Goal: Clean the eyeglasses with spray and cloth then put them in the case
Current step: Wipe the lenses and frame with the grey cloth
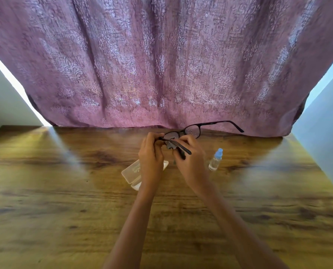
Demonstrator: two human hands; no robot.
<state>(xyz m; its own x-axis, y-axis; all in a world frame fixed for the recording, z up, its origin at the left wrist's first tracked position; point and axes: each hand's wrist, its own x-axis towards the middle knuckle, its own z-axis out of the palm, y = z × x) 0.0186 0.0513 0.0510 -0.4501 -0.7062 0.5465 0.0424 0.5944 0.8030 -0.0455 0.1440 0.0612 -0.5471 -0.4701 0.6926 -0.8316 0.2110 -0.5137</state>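
We are seeing daylight glowing through the curtain (161, 65), streaking glare across the worktop (64, 171); wide-angle distortion is bending softly blurred edges.

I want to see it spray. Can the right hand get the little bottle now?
Probably yes: the bottle stands just beside the right hand with nothing between, but that hand pinches the cloth on the glasses.

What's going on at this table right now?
A person holds dark-framed eyeglasses above the table. The left hand grips the frame, and the right hand pinches a grey cloth against one lens. A spray bottle stands upright to the right. A pale case lies below the left hand; the glasses are not in it.
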